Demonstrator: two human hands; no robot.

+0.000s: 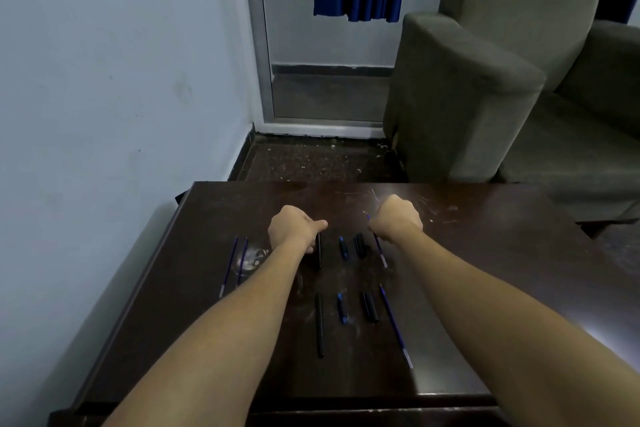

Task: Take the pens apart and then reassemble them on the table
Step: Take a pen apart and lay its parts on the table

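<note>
Pen parts lie in two rows on the dark wooden table [485, 253]. In the far row are a black barrel [319, 253], a small blue piece [343, 248], a black cap [360, 245] and a blue refill [381, 253]. My left hand [294, 227] is curled over the top end of that barrel, thumb pointing right. My right hand [398, 217] is a fist closed around the upper part of that refill, whose tip sticks out to the left. The near row holds another barrel [319, 326], blue piece [342, 308], cap [370, 307] and refill [396, 326].
Two more blue refills [236, 263] lie side by side at the table's left. A pale wall runs along the left edge. A grey-green armchair [467, 97] stands beyond the table's far right, with a glass door [329, 45] and blue curtain behind.
</note>
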